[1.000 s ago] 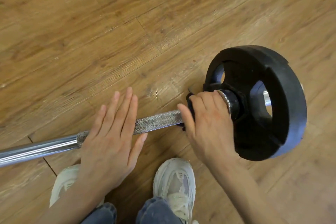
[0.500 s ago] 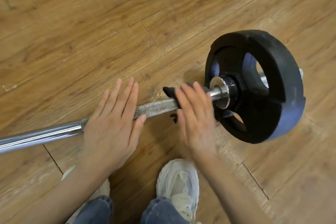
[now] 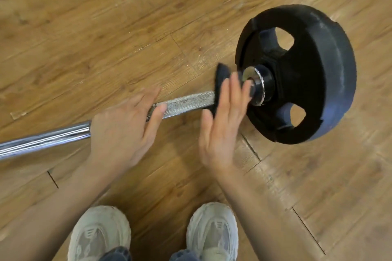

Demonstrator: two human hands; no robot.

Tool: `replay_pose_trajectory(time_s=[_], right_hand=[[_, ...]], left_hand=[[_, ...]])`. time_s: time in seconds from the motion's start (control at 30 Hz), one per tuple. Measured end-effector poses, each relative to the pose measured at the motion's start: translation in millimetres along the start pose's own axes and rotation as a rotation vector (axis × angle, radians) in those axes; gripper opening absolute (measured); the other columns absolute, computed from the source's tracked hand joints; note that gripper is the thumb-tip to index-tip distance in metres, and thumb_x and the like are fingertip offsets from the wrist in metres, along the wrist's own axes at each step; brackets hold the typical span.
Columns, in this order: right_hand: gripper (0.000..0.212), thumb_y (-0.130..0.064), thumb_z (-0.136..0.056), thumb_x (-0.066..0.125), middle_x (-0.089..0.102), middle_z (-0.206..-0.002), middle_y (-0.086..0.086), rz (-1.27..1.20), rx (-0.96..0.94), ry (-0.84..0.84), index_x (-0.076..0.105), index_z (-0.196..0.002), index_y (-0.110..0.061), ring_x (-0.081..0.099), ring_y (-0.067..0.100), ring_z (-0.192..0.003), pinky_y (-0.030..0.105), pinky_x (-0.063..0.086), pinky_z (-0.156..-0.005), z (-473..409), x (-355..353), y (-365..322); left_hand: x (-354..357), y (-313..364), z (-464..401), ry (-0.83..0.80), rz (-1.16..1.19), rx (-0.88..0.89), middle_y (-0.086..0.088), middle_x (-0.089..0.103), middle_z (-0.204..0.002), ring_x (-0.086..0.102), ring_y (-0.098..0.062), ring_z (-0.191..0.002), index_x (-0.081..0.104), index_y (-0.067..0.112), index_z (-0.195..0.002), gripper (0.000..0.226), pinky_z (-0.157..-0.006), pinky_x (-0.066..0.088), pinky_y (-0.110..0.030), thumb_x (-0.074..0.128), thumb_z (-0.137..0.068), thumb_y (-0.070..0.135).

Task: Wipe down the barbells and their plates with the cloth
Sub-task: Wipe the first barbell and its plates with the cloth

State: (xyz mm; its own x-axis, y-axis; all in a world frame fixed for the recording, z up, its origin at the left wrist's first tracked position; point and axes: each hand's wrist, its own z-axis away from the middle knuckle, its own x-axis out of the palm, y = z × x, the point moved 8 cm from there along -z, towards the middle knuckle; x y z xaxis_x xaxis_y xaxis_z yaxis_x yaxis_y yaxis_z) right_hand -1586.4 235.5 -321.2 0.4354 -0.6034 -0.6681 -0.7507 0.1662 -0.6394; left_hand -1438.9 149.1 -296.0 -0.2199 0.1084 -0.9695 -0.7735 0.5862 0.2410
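Note:
A chrome barbell bar (image 3: 186, 103) lies on the wooden floor, running from the left edge to a black plate (image 3: 314, 82) with grip holes at the right. A chrome collar (image 3: 257, 85) sits against the plate's hub. A dark cloth (image 3: 220, 76) is draped over the bar just left of the collar. My right hand (image 3: 222, 125) lies flat with straight fingers pressing the cloth onto the bar. My left hand (image 3: 125, 131) rests on the knurled part of the bar, fingers extended over it.
Wooden plank floor (image 3: 106, 27) surrounds the bar. My two pale sneakers (image 3: 157, 233) stand just below the hands, close to the bar. A small pale scrap (image 3: 18, 115) lies on the floor at the left.
My right hand has gone from curled round the cloth at the collar to flat on it, and the bar and plate have rolled. The left hand stays on the knurling.

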Motion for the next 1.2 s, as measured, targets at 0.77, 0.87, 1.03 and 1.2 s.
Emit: replay_pose_trajectory(time_s=[0.77,0.87,1.03,1.2], right_hand=[[0.058,-0.034,-0.109,0.025,0.022,-0.161,0.023,0.004,-0.157,-0.09,0.021,-0.153,0.005,-0.001,0.026,-0.154,0.047,0.008,-0.126,-72.4,51.4,8.9],[0.055,-0.032,-0.109,0.026,0.035,-0.156,0.023,0.066,-0.149,0.011,0.038,-0.148,0.005,0.012,0.032,-0.152,0.052,0.013,-0.125,-97.2,42.0,11.9],[0.051,-0.031,-0.11,0.028,0.068,-0.095,0.01,0.232,-0.35,0.032,0.071,-0.095,-0.007,0.057,0.032,-0.1,0.04,0.038,-0.103,-135.5,43.9,-4.9],[0.055,-0.042,-0.107,0.027,0.05,-0.074,0.009,0.598,-0.087,-0.474,0.046,-0.063,-0.014,0.043,0.031,-0.071,0.034,0.025,-0.069,-191.0,69.4,-15.0]], left_hand=[[-9.5,-47.8,-87.3,0.005,-0.026,-0.18,-0.019,0.066,-0.074,0.064,-0.046,-0.078,0.075,0.02,-0.097,0.08,-0.059,0.027,-0.037,0.007,-0.096,0.063],[-11.7,-48.6,-90.8,0.034,-0.007,-0.176,-0.016,0.066,-0.072,0.064,-0.046,-0.075,0.067,0.022,-0.083,0.069,-0.058,0.026,-0.036,0.01,-0.102,0.057],[-12.5,-50.8,-93.3,0.088,0.021,-0.141,-0.013,0.065,-0.062,0.061,-0.041,-0.052,0.074,0.02,-0.085,0.05,-0.052,0.012,-0.019,0.034,-0.106,0.043],[-10.7,-49.9,-88.3,0.087,0.04,-0.136,-0.009,0.076,-0.089,0.067,-0.041,-0.065,0.075,0.026,-0.108,0.047,-0.052,0.015,-0.022,0.032,-0.105,0.045]])
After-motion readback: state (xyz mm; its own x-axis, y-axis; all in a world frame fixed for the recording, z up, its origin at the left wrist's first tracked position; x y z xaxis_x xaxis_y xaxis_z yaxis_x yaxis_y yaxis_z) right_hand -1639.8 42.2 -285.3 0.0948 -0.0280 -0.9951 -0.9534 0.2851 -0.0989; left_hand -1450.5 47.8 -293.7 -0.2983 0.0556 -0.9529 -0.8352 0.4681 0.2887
